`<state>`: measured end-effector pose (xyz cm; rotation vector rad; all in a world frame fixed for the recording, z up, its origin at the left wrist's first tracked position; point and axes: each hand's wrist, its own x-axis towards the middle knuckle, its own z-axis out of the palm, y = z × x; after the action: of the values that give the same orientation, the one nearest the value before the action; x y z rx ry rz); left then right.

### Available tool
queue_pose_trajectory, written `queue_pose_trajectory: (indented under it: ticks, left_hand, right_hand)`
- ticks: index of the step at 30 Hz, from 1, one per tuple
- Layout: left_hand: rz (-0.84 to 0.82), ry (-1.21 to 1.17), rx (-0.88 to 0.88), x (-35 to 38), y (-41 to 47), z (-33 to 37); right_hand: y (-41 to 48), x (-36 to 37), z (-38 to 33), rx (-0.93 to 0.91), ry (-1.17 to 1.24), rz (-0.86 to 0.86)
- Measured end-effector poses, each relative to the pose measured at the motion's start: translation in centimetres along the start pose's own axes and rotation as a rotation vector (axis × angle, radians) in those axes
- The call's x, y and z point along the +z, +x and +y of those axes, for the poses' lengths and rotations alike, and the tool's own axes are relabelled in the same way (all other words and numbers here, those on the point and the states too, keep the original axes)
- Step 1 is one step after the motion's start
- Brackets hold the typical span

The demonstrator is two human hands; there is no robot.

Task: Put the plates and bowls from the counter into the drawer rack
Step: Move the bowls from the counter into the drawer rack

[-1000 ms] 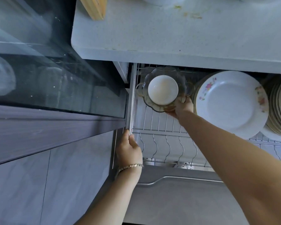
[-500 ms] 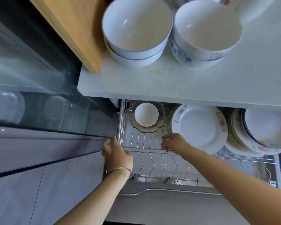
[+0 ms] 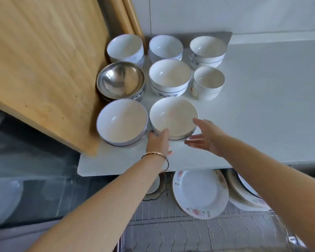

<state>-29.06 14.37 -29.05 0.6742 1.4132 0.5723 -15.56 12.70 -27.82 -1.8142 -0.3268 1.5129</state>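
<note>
I am bracketing the wide white bowl [image 3: 173,117] with both hands; it is sitting between my palms at the front of the counter [image 3: 262,106]. My left hand [image 3: 158,140] is resting flat fingers against the bowl's near-left wall. My right hand [image 3: 206,137] is hovering spread just beside the right rim, gripping nothing. I am flanking it because it looks broad and seems stacked on another. The blue-rimmed bowl [image 3: 122,122] is crowding my left fingers. Below my wrists the drawer rack [image 3: 180,233] is standing open, a floral plate [image 3: 200,193] propped in it.
</note>
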Motion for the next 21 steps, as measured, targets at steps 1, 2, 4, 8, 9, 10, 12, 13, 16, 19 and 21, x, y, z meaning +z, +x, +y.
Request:
queue_pose_trajectory:
  ticks: [1, 2, 4, 8, 9, 10, 12, 13, 16, 19, 21]
  left_hand:
    - [0.014, -0.033, -0.01, 0.3, 0.5, 0.2]
    - [0.025, -0.056, -0.007, 0.4, 0.8, 0.3]
    - [0.04, -0.048, 0.028, 0.3, 1.4, 0.0]
    - [0.004, 0.074, 0.063, -0.1, 0.5, -0.7]
    - [-0.022, 0.126, 0.053, 0.1, -0.1, -0.7]
    - [-0.058, 0.183, 0.045, 0.5, -0.7, -0.7]
    - [-0.139, 0.311, 0.048, 2.0, -2.2, -0.8]
    - [-0.176, 0.373, 0.058, 3.0, -2.9, -1.0]
    - [-0.259, 0.508, 0.069, 7.3, -5.5, -2.8]
    - [-0.303, 0.577, 0.039, 12.3, -8.1, -6.2]
    - [-0.34, 0.605, 0.012, 15.5, -9.5, -9.3]
  right_hand:
    - [0.5, 0.1, 0.0, 0.005, 0.012, -0.028]
    - [0.7, 0.1, 0.1, 0.003, 0.018, -0.056]
    - [1.0, 0.0, 0.8, -0.034, 0.052, -0.066]
    - [0.5, -2.0, 3.4, -0.136, 0.105, 0.009]
    - [0.1, -3.0, 4.1, -0.136, 0.12, 0.014]
    - [-0.5, -4.1, 4.8, -0.132, 0.135, 0.016]
    - [-1.9, -7.0, 6.3, -0.123, 0.159, 0.012]
    - [-2.8, -8.7, 6.9, -0.116, 0.164, 0.015]
    - [-5.3, -14.5, 8.7, -0.077, 0.155, 0.033]
    - [-7.5, -21.1, 10.6, -0.07, 0.011, 0.067]
    - [-8.7, -25.5, 12.2, -0.05, -0.093, 0.087]
